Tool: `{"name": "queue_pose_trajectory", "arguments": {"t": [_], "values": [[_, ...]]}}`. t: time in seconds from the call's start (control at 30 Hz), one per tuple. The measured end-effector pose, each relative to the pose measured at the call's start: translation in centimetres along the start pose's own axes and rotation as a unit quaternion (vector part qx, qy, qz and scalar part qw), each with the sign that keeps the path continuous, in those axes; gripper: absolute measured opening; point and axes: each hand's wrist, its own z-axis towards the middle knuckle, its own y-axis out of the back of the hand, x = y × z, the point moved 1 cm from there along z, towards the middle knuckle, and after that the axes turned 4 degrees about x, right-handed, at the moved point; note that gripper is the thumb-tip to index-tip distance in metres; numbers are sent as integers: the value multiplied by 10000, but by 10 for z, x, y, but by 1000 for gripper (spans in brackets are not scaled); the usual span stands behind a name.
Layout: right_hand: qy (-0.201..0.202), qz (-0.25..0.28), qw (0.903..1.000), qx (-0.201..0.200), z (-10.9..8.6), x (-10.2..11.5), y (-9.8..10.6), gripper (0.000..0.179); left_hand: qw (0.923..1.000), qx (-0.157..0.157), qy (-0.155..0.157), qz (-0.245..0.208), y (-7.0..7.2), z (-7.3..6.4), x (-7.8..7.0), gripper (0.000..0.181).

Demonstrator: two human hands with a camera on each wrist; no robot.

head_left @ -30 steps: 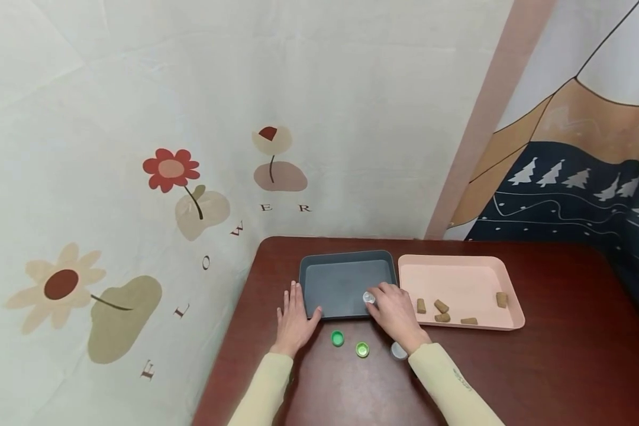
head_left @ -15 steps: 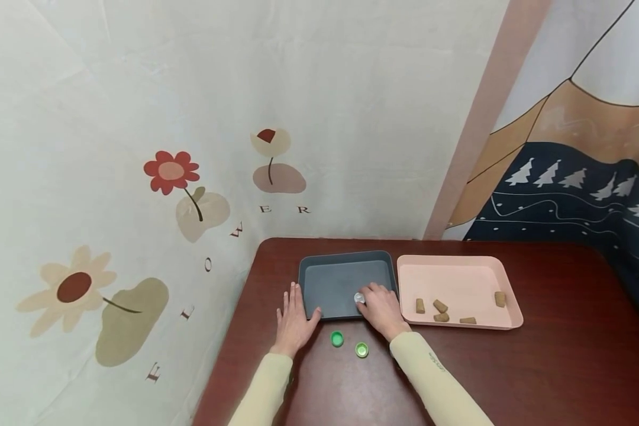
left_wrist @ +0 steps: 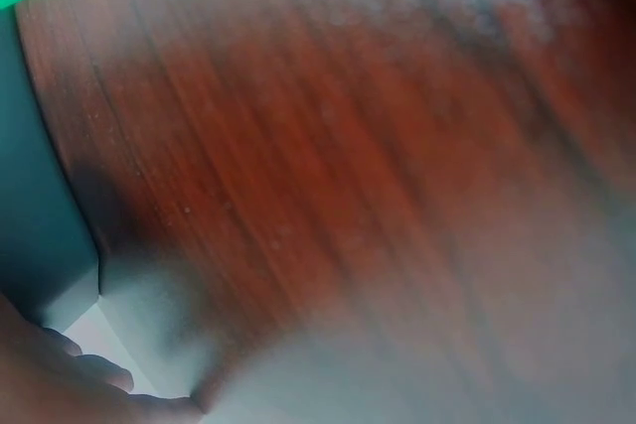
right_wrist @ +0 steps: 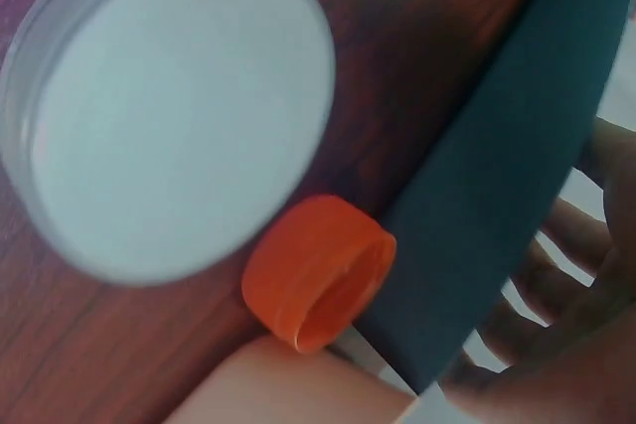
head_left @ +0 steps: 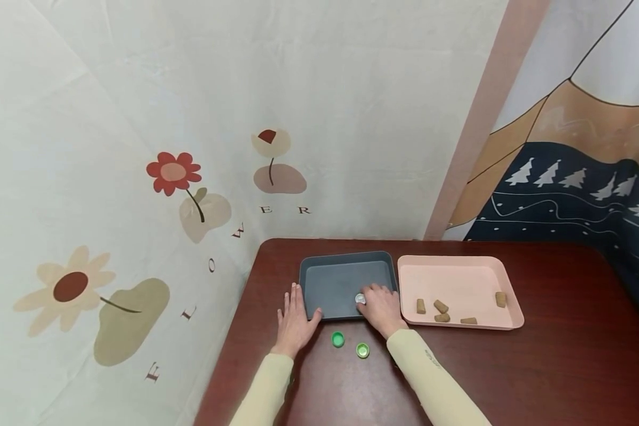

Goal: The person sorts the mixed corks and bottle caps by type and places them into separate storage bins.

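Observation:
My left hand [head_left: 294, 322] lies with straight fingers beside the left wall of the dark blue-grey tray [head_left: 325, 258], its thumb near the front rim. At the tray's front right, my right hand [head_left: 381, 306] pinches a small round whitish cap [head_left: 360, 299] between thumb and fingers, low over the tray floor. In the right wrist view, fingers [right_wrist: 552, 290] bend over the tray's wall, and the held cap is hidden. A green cap [head_left: 338, 339] and a lime-green cap [head_left: 362, 350] lie on the table in front of the tray.
On the right, a pink tray [head_left: 452, 263] holds several corks [head_left: 441, 306]. The right wrist view shows a large round white lid [right_wrist: 184, 121] and an orange bottle cap [right_wrist: 318, 273] on the table, both hidden by my right arm in the head view. A printed curtain [head_left: 351, 118] hangs behind.
My right hand has shifted slightly left across the tray with the whitish cap. Its sleeve now covers the greyish round lid seen earlier on the table. The left hand stays in place.

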Motion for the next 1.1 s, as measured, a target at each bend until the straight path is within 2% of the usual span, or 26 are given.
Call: {"name": "queue_pose_trajectory", "arguments": {"t": [0.27, 0.4, 0.7, 0.9, 1.1], "values": [[490, 151, 9957, -775, -18, 1, 16, 40, 10000, -8, -8, -8, 2, 2, -1, 93], [532, 418, 9922, -1048, -30, -1, 23, 45, 10000, -30, -38, 10, 3, 2, -2, 92], [461, 812, 9889, -1157, -56, -7, 39, 54, 10000, -11, -17, 3, 2, 3, 0, 93], [356, 1000, 9866, -1240, -73, -15, 43, 56, 10000, -54, -61, -21, -1, 4, 2, 92], [298, 1085, 9854, -1281, -90, -25, 43, 57, 10000, 35, -2, -32, -4, 5, 4, 94]]}}
